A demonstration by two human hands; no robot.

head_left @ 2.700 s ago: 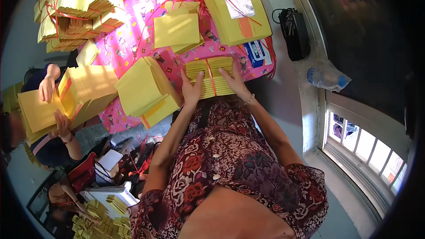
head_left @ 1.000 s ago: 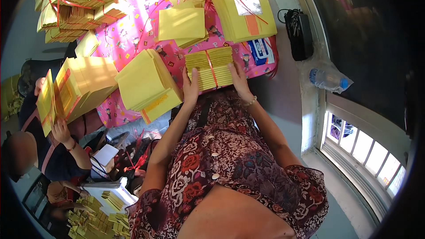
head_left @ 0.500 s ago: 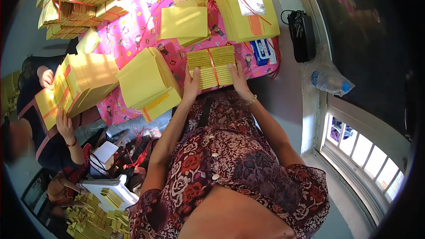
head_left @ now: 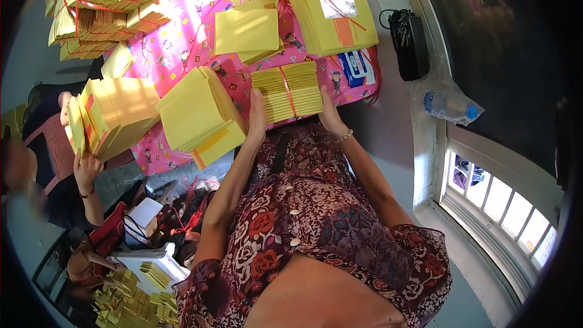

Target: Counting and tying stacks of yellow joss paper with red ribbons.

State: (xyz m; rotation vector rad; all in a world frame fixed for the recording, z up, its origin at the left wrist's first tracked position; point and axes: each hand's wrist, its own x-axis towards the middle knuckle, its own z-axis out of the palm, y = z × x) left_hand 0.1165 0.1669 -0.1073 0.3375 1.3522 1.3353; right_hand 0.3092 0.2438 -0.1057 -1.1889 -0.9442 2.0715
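A bundle of yellow paper envelopes (head_left: 303,92), tied across its middle with red plastic string, lies at the near edge of the pink table in front of me. My left hand (head_left: 258,118) lies along its left side, fingers pointing away from me. Along the right side is my right hand (head_left: 331,115), with a beaded bracelet at the wrist. The bundle sits between my two palms, and my lower fingers are partly hidden by it. To the left, close to my left hand, leans a loose stack of larger yellow envelopes (head_left: 194,109).
A pink patterned tablecloth (head_left: 191,36) carries more envelopes (head_left: 246,30), a big stack (head_left: 331,15), tied bundles (head_left: 100,9) and a blue-white packet (head_left: 357,70). At left a co-worker's hand (head_left: 88,170) holds an envelope stack (head_left: 118,109). A plastic bottle (head_left: 446,106) lies by the window.
My fingers have slid from the bundle's near corners and top down along its sides; the bundle stays in place. The co-worker's hands have tilted up the front envelopes of their stack.
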